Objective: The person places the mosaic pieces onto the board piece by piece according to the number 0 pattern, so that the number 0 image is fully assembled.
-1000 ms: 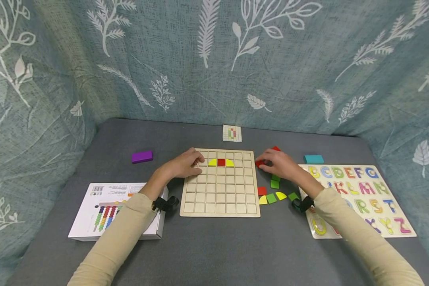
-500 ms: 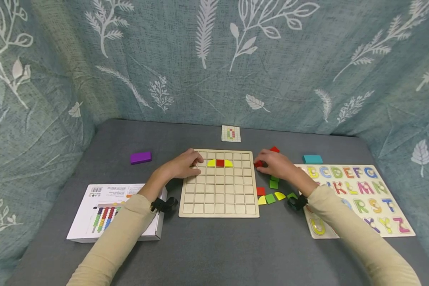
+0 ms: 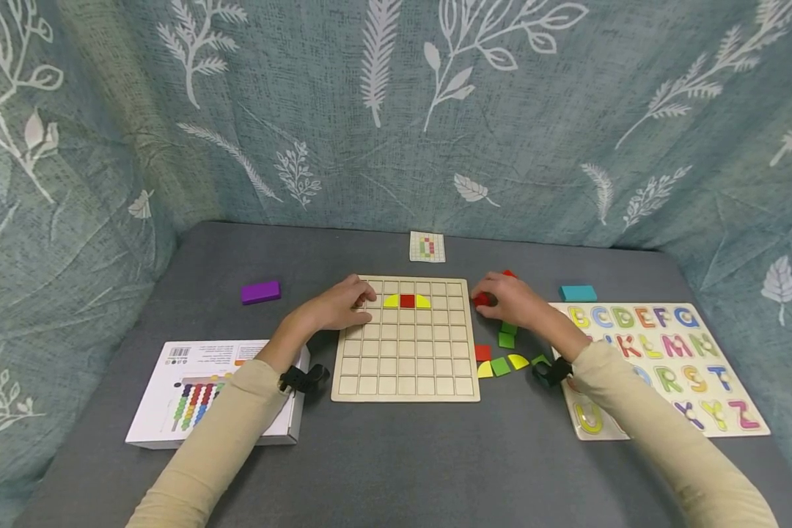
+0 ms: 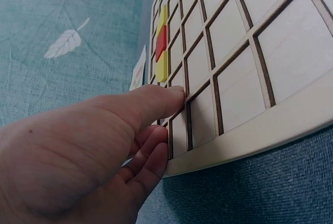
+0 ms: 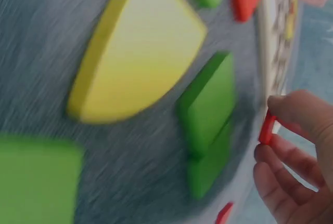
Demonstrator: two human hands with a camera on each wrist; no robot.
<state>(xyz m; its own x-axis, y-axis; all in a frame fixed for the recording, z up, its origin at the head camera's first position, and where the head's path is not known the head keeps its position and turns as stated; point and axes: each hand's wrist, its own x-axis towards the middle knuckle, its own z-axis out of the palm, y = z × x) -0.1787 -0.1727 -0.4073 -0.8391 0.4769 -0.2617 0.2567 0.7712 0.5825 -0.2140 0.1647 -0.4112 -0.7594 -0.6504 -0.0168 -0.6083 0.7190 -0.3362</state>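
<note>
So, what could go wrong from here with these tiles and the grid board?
The right hand pinches a small red tile, which might slip free. The black wristband on that arm appears close to a loose green tile and could nudge it. The left hand rests at the edge of the wooden grid board; a push there might shift it.

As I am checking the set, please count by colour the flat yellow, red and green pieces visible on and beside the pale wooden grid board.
Yellow quarter-circles: 4
Flat red pieces: 4
Flat green pieces: 4
Visible total: 12
</note>
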